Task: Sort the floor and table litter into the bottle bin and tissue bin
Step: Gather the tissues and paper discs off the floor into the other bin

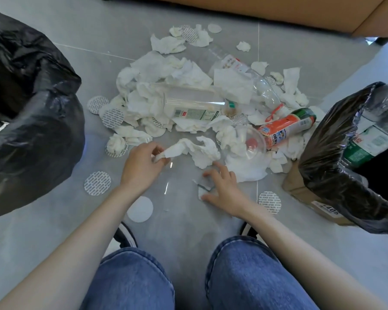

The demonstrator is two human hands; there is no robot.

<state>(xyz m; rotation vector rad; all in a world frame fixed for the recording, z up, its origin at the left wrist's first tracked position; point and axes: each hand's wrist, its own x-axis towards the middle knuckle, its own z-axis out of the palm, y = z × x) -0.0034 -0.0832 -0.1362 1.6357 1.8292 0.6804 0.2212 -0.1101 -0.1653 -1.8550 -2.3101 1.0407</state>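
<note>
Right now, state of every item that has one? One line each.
left hand: pinching a crumpled white tissue, partly lifted
right hand: fingers spread on a small white paper scrap on the floor
clear plastic bottle with green-white label: lying on its side, uncapped
orange-labelled bottle with green cap: lying down, capped
black-bagged bin on the right: open, bottles inside
black bag on the left: open

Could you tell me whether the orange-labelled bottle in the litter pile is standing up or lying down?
Lying down. The orange-labelled bottle rests on its side on the tissues, near the bin already holding bottles.
</note>
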